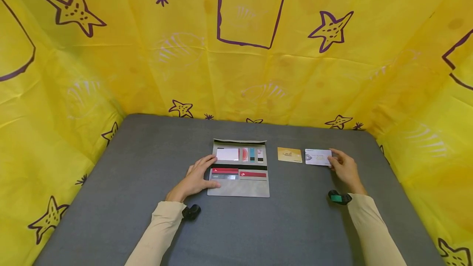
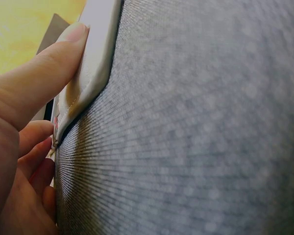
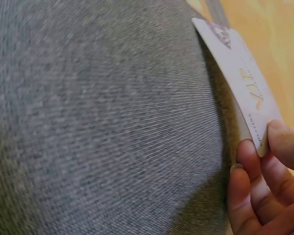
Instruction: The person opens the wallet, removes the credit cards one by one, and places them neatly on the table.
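A light grey wallet (image 1: 242,188) lies unfolded on the table, with cards in its slots and a white card (image 1: 227,154) in its upper half. My left hand (image 1: 195,177) rests at its left edge, thumb flat on the lower panel and fingers spread toward the upper half. In the left wrist view the straight thumb (image 2: 49,73) presses the wallet's rim. To the right, my right hand (image 1: 346,170) pinches a white VIP card (image 3: 245,81) by its right end, thumb on top and fingertips beneath. The card's far end tilts over the cloth. A gold card (image 1: 290,154) lies flat just left of it.
The grey cloth-covered table (image 1: 281,229) extends around the wallet and cards. A yellow curtain (image 1: 236,69) with starfish drawings encloses its back and sides. Dark bands with small devices are strapped on both wrists.
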The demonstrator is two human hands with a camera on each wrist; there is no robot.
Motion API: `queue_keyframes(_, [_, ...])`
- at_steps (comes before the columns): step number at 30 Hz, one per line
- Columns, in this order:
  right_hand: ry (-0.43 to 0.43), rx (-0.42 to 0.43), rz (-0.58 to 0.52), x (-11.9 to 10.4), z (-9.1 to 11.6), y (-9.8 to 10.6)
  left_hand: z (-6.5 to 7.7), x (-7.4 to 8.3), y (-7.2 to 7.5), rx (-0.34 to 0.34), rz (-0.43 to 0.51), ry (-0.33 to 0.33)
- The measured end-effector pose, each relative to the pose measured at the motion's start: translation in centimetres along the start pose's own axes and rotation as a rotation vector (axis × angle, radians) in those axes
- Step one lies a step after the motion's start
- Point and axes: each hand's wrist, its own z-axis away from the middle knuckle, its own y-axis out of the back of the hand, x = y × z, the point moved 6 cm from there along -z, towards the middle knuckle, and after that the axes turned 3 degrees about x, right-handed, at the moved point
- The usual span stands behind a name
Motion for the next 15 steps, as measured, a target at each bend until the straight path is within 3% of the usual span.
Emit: queue_keyframes(15, [-0.011,0.088,0.046,0.69,-0.71,-0.55,-0.06,0.16,0.0,-0.001,0.007,-0.004])
